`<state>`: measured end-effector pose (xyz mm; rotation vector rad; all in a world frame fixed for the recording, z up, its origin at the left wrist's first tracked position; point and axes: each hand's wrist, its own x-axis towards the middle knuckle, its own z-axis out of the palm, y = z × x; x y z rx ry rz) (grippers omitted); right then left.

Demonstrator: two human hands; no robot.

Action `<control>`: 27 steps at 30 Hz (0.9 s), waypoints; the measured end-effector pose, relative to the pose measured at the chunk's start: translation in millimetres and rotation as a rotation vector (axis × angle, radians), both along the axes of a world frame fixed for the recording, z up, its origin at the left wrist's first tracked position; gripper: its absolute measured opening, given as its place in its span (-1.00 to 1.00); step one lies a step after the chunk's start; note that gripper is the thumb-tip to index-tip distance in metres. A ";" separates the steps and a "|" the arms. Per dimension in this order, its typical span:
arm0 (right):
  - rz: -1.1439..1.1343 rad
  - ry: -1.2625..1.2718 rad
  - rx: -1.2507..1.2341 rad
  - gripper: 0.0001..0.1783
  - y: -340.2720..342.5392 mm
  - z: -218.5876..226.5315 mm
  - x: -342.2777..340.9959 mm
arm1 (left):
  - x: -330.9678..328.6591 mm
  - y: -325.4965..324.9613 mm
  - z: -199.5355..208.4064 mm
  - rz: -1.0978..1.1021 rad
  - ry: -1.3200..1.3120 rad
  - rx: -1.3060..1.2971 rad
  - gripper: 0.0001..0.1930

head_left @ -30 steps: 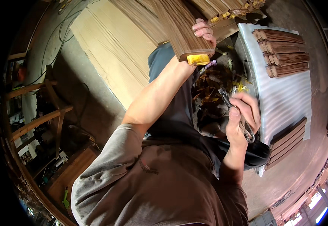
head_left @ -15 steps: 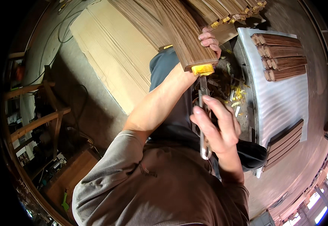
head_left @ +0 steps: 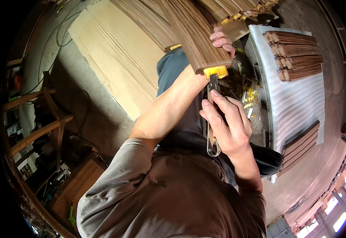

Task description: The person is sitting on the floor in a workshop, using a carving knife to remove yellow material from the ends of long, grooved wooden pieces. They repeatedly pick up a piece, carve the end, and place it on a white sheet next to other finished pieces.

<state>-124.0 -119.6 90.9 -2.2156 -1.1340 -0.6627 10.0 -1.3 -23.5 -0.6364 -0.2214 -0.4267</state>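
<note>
A long brown wooden board slants down toward me over my leg. Yellow tape wraps the narrower tongue at its near end. My left hand grips the board near that end; its fingers curl over the right edge while the palm is hidden beneath. In my right hand is a slim metal utility knife, pinched between thumb and fingers. The knife's dark tip meets the yellow tape, and its looped tail points back toward me.
More boards with yellow-taped ends lie at the far side. Flattened cardboard covers floor on the left. Yellow tape scraps litter the floor. To the right, a foam-covered surface bears bundled wooden pieces and dark slats.
My right hand has moved the knife slightly away from me, bringing its tip up against the yellow tape. My left hand keeps its grip on the board.
</note>
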 end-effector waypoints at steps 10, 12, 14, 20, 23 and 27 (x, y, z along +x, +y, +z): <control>-0.013 0.065 -0.077 -0.65 -3.2 9.3 3.8 | 4.1 -9.4 -13.8 0.045 -0.042 0.009 -0.80; -0.020 0.086 -0.085 -0.60 -3.3 10.7 4.4 | 5.5 -12.9 -14.4 0.076 -0.058 0.018 -0.80; -0.025 0.054 -0.086 -0.60 -3.4 6.7 6.5 | 7.5 -14.6 -12.4 0.084 -0.055 0.017 -0.80; -0.125 0.058 0.160 -0.73 -7.1 -2.1 9.3 | 3.0 -11.5 -11.0 0.096 -0.002 0.033 -0.79; -0.273 0.360 0.601 -0.83 -2.5 -19.3 1.6 | -1.1 -15.8 -2.4 0.117 0.080 0.079 -0.78; -0.364 0.660 0.873 -0.68 -6.5 -24.2 -5.1 | 3.2 -14.9 -11.9 0.142 0.018 0.083 -0.77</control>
